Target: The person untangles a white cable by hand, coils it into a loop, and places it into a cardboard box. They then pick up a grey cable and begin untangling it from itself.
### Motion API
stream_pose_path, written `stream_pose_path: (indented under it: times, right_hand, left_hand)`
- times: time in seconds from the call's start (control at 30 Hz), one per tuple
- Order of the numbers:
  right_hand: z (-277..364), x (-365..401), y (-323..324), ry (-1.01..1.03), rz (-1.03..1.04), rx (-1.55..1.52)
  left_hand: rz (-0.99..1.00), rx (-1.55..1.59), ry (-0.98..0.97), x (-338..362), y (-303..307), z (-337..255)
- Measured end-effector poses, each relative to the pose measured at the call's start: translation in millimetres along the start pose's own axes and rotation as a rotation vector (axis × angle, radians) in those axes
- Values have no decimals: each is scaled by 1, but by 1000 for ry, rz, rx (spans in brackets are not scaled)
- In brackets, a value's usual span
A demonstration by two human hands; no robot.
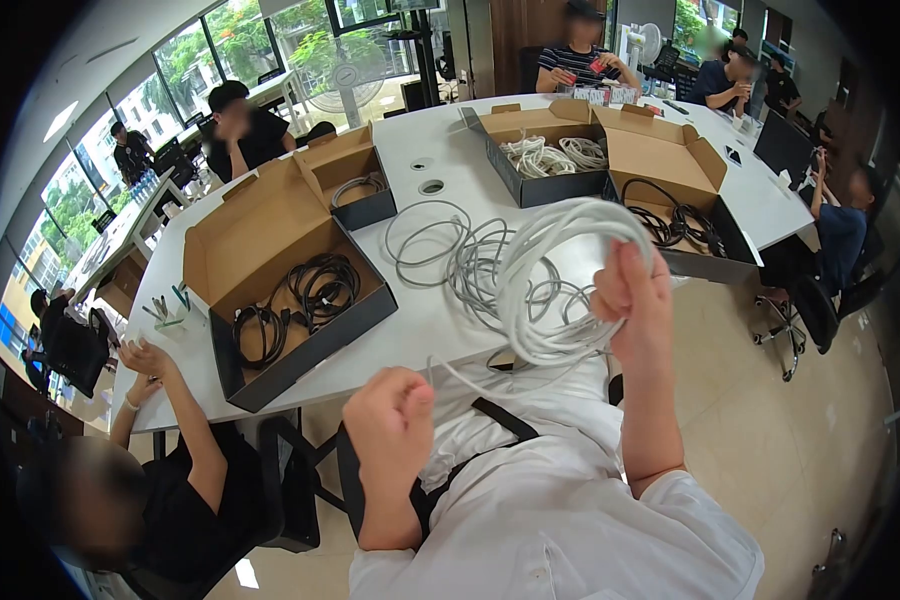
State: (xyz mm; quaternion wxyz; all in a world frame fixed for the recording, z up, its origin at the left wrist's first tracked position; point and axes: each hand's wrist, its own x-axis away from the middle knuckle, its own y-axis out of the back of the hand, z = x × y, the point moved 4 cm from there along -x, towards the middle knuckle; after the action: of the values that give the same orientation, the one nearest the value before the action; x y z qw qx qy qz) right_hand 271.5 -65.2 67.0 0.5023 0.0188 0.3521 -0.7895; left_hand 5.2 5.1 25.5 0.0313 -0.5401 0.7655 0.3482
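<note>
My right hand [634, 297] is wrapped round one side of a thick coil of whitish cable [526, 300], held up above the table's near edge. Lower and to the left, my left hand [388, 422] is closed in a fist. A thin strand of the cable runs from the coil to the thumb side of that fist; its end is hidden. Behind the coil, a loose tangle of grey cable [440, 243] lies in loops on the white table [432, 325].
Open cardboard boxes stand around: one with black cables [322, 290] at left, a smaller box [355, 215] behind it, one with white cables [540, 158], and another with black cords [670, 222] at right. A seated person's arms [175, 385] rest at the table's left edge.
</note>
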Motion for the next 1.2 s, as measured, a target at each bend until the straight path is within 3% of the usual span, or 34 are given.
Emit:
stream_pose_path:
  times: [0.07,0.17,0.3,0.4,0.5,0.63,0.73,0.9,1.03,1.13,1.2]
  right_hand:
    - [10,0,-4,48,-7,-47]
    - [7,12,-11,40,20,-82]
    - [-9,25,-17,-137,66,-73]
    - [-28,29,-16,-218,23,-16]
    - [-39,25,-7,-215,-12,80]
    - [-45,25,-2,-233,-31,203]
    - [-49,23,2,-270,-22,279]
    - [-49,19,4,-265,13,341]
    - [-53,18,2,-264,38,396]
    - [-58,21,3,-199,85,501]
    - [-58,16,10,162,136,615]
  left_hand:
    - [117,160,-11,-1,-26,5]
    - [328,876,195,-8,-66,0]
    - [44,1046,66,-28,-72,4]
    - [46,1373,187,-32,-72,-10]
    - [213,1527,95,-31,-72,-23]
    - [275,1059,-126,-31,-75,-25]
    - [507,1063,61,-29,-79,-10]
    - [224,1127,317,-27,-84,-26]
    - [319,1336,319,-32,-84,-15]
    - [389,1458,373,-35,-81,-1]
    - [387,1384,403,-36,-73,-5]
